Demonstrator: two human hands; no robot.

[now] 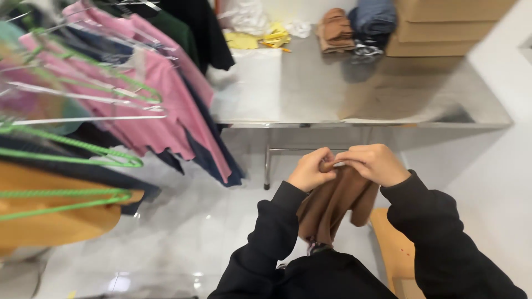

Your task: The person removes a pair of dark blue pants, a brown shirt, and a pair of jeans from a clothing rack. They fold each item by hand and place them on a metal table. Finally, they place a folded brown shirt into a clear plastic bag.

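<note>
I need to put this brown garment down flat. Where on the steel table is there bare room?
The steel table is bare across its near middle, between the hanging pink shirts on the left and the stacked cardboard boxes on the right. The far edge is crowded: yellow items, folded brown clothes, folded jeans.

**Bright room, blurred rack**

We see even, bright light. The long steel table [310,88] shows soft glare and mirrors the stacked cardboard boxes [443,27] behind it. Left of the table, the pink garments on hangers [149,83] are smeared by motion blur. Below it, the white floor [183,243] gleams.
</note>
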